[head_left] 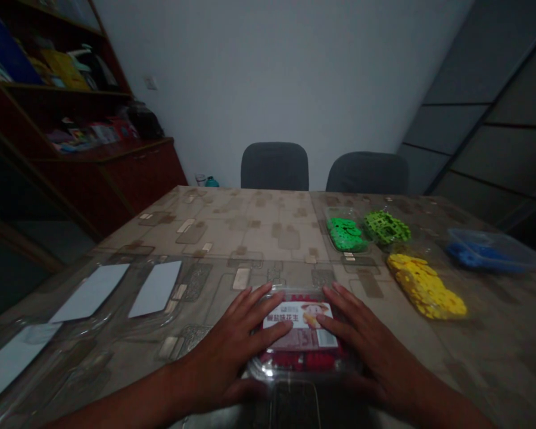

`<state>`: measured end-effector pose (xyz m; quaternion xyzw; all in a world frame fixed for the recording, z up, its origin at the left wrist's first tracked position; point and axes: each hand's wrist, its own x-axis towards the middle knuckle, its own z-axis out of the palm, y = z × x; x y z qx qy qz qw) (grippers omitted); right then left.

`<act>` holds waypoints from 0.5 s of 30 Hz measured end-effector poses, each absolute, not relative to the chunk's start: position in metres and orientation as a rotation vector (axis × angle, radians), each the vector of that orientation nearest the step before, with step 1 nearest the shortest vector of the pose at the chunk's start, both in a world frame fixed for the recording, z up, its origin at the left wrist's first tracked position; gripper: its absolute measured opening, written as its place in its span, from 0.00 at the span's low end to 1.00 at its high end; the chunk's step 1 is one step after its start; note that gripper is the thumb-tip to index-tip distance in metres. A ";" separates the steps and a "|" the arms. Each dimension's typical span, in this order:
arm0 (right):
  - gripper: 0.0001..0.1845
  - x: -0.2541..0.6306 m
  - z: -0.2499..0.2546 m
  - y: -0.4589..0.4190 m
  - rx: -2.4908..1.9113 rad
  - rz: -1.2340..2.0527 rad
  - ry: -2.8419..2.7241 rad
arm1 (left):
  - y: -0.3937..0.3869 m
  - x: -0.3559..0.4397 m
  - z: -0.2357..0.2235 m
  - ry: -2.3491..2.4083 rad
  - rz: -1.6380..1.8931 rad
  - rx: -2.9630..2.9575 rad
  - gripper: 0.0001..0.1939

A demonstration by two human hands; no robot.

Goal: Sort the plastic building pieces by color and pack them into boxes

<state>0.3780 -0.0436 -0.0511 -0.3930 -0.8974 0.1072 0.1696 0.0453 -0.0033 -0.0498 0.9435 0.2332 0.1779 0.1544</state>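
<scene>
Right in front of me is a clear plastic clamshell box (301, 356) with red contents. A printed label (301, 340) with Chinese characters and a small cartoon figure covers much of its lid. My left hand (245, 339) grips the box's left side, fingers spread over the lid's edge and thumb lower down. From the other side my right hand (361, 339) holds it the same way, its fingertips resting on the lid by the label. The box looks closed; its lower sides are partly hidden by my hands.
To the right stand clear boxes of green pieces (346, 233), lighter green pieces (386, 227), yellow pieces (426, 286) and blue pieces (480, 255). Clear trays with white cards (155, 289) lie on the left. Two grey chairs (274, 167) stand beyond the patterned table (250, 220).
</scene>
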 end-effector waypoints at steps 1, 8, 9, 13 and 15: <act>0.40 0.379 -0.052 -0.044 -1.127 0.341 -2.535 | -0.005 0.046 -0.049 0.674 0.525 2.665 0.38; 0.24 0.369 -0.049 -0.052 -1.241 0.712 -2.228 | -0.030 0.058 -0.047 1.102 0.803 2.089 0.20; 0.23 0.365 -0.049 -0.054 -1.291 0.746 -2.147 | -0.032 0.060 -0.047 1.191 0.843 1.963 0.22; 0.31 0.356 -0.056 -0.058 -1.498 0.855 -1.749 | -0.035 0.066 -0.041 1.250 0.852 1.428 0.39; 0.35 0.353 -0.057 -0.058 -1.557 0.966 -1.491 | -0.033 0.070 -0.036 1.119 0.840 1.161 0.48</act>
